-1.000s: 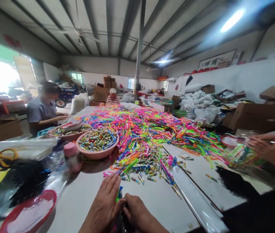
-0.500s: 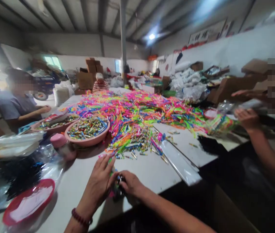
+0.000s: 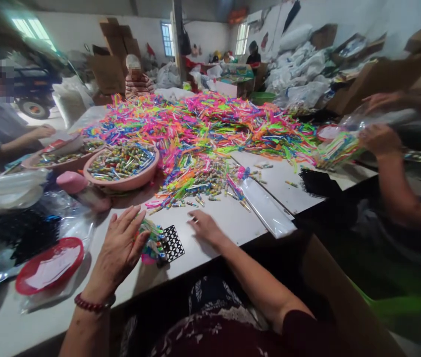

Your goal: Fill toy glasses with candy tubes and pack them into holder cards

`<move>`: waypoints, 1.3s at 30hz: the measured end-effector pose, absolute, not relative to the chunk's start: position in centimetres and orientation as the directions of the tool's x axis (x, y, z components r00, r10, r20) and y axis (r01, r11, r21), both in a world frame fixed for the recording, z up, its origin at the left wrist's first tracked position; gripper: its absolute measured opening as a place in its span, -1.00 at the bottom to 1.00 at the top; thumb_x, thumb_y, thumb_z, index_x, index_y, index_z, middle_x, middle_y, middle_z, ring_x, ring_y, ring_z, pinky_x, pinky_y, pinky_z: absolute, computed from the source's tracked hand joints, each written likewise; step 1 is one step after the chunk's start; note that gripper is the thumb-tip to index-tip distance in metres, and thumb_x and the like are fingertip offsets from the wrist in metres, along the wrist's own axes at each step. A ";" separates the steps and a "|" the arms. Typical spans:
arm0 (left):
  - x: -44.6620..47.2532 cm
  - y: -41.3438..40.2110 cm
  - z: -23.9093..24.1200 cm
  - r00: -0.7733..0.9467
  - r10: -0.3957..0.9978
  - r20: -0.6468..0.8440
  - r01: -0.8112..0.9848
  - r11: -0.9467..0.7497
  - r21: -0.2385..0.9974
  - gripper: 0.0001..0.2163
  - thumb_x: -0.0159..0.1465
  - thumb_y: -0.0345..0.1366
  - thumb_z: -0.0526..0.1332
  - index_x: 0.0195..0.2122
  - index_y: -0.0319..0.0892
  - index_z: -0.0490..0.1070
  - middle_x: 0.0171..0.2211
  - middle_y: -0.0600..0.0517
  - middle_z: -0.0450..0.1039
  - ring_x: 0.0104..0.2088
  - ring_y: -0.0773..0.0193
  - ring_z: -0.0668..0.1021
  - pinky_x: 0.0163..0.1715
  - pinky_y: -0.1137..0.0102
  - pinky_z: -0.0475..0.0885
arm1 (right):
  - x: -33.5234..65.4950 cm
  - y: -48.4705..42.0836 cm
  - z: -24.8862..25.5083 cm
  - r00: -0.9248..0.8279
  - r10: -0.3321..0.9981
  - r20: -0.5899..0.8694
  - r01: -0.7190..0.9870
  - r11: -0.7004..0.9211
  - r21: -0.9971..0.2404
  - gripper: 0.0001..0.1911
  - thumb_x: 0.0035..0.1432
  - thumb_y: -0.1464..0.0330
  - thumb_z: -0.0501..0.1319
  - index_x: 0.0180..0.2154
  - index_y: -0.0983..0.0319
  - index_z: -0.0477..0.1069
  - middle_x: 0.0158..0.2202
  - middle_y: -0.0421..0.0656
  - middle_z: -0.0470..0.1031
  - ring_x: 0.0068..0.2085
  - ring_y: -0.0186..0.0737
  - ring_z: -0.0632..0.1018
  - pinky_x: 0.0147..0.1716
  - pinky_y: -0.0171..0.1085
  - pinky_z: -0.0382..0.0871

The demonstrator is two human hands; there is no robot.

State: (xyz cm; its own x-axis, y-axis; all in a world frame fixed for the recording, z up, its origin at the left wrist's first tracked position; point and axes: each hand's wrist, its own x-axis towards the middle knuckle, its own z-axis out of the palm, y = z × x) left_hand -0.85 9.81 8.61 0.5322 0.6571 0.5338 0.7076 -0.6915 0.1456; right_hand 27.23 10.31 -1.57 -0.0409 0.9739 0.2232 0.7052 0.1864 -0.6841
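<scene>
My left hand (image 3: pixel 121 243) rests at the near side of the table, its fingers stretched out and spread, with the thumb against a bundle of colourful thin plastic tubes (image 3: pixel 154 237). The bundle's ends sit in a black plastic grid (image 3: pixel 173 244) full of small holes, which stands tilted on the white table. My right hand (image 3: pixel 207 229) is off the grid and over the tabletop just right of it. Its fingers are apart and slightly bent, with nothing seen in them. Just beyond lie small loose metallic-tipped tubes (image 3: pixel 199 198).
A large heap of bright plastic strips (image 3: pixel 210 124) covers the table's middle. To the left stand a pink basin (image 3: pixel 121 186) of small tubes, a pink bottle (image 3: pixel 80 187) and a red tray (image 3: pixel 21 282). A clear plastic bag (image 3: pixel 270 208) lies right. Co-workers sit around.
My right hand has let go of the black grid and moved right, away from it. The left hand has opened out beside the bundle. The view has tilted down.
</scene>
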 end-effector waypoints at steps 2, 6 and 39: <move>-0.7 9.6 8.7 0.532 0.667 0.522 0.714 -0.684 0.147 -0.53 0.48 -0.05 -0.06 0.34 -0.08 0.23 0.31 -0.14 0.29 0.36 -0.03 0.27 0.40 -0.12 -0.10 | 32.9 11.5 0.1 0.211 0.949 0.235 0.774 -0.016 -0.633 -0.69 0.29 0.41 0.16 0.05 0.29 0.44 0.05 0.07 0.49 0.06 -0.07 0.50 0.10 -0.17 0.35; -0.1 9.2 8.7 0.508 0.689 0.517 0.730 -0.663 0.166 -0.53 0.48 -0.05 -0.05 0.33 -0.09 0.24 0.32 -0.14 0.29 0.36 -0.04 0.26 0.40 -0.14 -0.15 | 42.0 12.8 2.2 0.530 0.836 0.144 0.780 -0.414 -0.470 -0.59 0.28 0.45 0.16 0.15 0.35 0.35 0.09 0.22 0.44 0.07 0.05 0.52 0.06 -0.11 0.34; 0.3 8.7 9.1 0.502 0.718 0.482 0.717 -0.657 0.234 -0.36 0.45 0.16 -0.14 0.32 -0.20 0.28 0.33 -0.19 0.25 0.37 0.01 0.22 0.39 0.01 -0.07 | 20.4 8.5 -1.9 -0.371 0.905 0.206 0.566 0.397 -0.722 -0.78 0.31 0.39 0.04 -0.10 0.24 0.41 -0.17 -0.05 0.53 -0.16 -0.16 0.51 -0.07 -0.19 0.37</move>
